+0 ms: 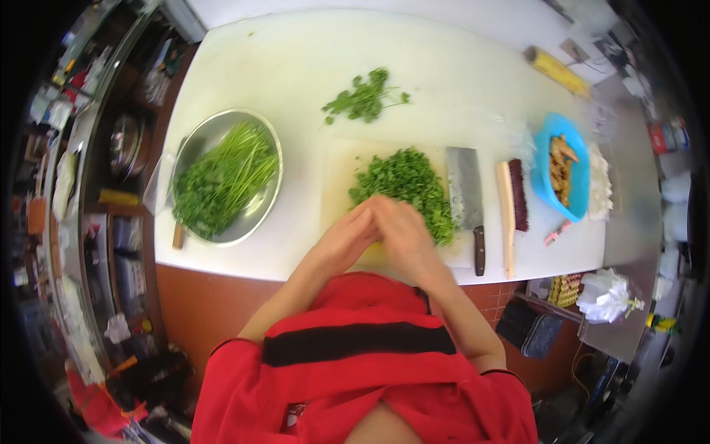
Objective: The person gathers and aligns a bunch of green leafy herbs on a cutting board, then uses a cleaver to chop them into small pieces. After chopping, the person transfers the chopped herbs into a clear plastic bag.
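Observation:
My left hand (pixel 345 236) and my right hand (pixel 404 230) meet at the fingertips, just in front of a pile of chopped green herbs (pixel 407 177) on a pale cutting board (pixel 338 183). Whether anything lies between the palms is hidden. A cleaver (pixel 465 186) with a dark wooden handle lies right of the pile. Beyond the board rests a loose sprig of leafy herbs (pixel 363 99). On the left, a steel bowl (pixel 279 161) holds long-stemmed leafy herbs (pixel 222 183).
Right of the cleaver lie a long wooden handle or stick (pixel 507 216) and a dark-bristled brush (pixel 519 194). Farther right are a blue plastic basket (pixel 579 166) holding ginger-like roots (pixel 560 166), and a pink-handled tool (pixel 557 233). A yellow roll (pixel 557 72) lies near the back wall.

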The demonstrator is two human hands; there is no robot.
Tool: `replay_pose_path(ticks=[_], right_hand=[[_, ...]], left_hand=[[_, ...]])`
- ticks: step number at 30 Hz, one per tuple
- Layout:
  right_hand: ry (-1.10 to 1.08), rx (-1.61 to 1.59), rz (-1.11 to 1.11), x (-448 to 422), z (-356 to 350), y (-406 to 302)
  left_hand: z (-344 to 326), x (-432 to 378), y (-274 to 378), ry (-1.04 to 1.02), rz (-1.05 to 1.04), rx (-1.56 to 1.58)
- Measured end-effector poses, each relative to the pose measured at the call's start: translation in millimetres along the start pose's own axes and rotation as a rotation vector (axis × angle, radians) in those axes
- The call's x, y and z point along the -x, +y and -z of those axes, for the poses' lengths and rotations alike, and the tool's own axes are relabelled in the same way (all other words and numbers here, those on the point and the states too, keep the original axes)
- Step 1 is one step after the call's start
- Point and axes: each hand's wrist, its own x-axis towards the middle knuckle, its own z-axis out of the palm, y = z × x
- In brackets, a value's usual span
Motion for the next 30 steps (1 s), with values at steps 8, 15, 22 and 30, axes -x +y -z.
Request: replay_pose_path(ticks=[8, 15, 22, 30], right_hand=[[-0.005, -0.066, -0.301, 7.5, 9.7, 13.0], [0.060, 0.006, -0.407, 9.2, 4.4, 8.1], [0.107, -0.315, -0.758, 37.9, 47.7, 57.8], [0.233, -0.035, -0.731, 42.9, 101.7, 282.6]], left_hand=[[28.9, 13.3, 20.7, -0.006, -0.176, -1.011], [15.5, 2.7, 38.9, -0.144, -0.280, -1.377], [-9.4, -25.6, 39.9, -0.183, -0.144, -1.793], [-26.8, -18.0, 2.2, 0.165, -0.435, -1.771]])
